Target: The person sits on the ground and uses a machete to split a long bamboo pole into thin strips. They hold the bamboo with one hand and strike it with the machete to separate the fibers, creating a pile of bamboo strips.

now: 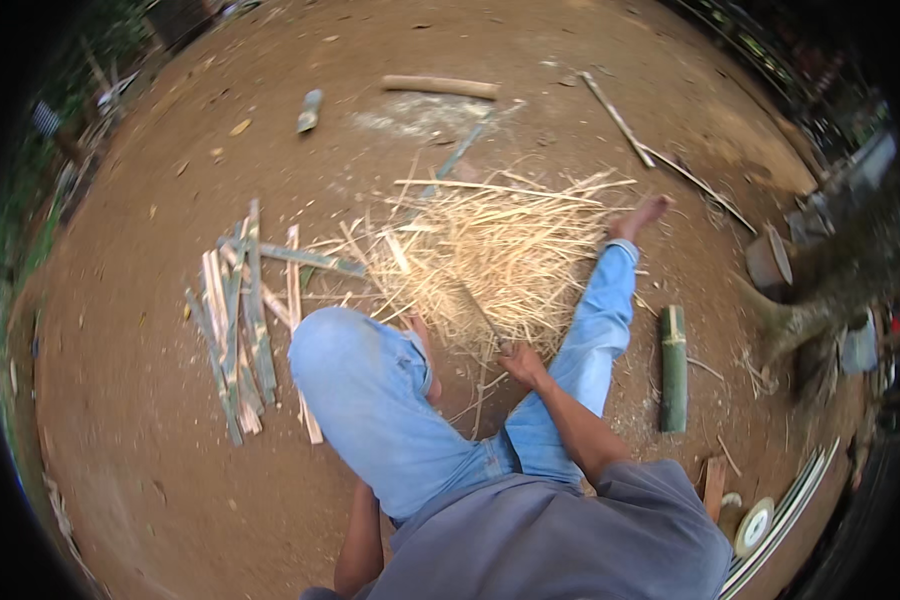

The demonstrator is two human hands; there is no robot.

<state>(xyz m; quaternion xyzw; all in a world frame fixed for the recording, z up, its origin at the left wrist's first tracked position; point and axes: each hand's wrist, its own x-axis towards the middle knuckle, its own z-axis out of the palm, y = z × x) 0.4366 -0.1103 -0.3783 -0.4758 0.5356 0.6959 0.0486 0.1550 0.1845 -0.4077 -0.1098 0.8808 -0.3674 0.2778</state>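
Observation:
My right hand [522,366] is closed round the handle of a long-bladed knife [483,312], between my spread legs. The blade points away and to the left, over a heap of thin pale bamboo strips and shavings [510,235]. My left forearm goes down beside my bent left thigh, and the hand itself is hidden behind the leg. To the left of my knee lies a loose pile of split bamboo slats [240,320], some green-skinned, some pale.
A green bamboo section [673,370] lies right of my outstretched leg. Beyond the heap are a short bamboo log [440,87], a small grey-green piece [310,110] and a thin stick [618,120]. A bucket [768,262] stands by a tree trunk; a white round spool [754,527] sits lower right.

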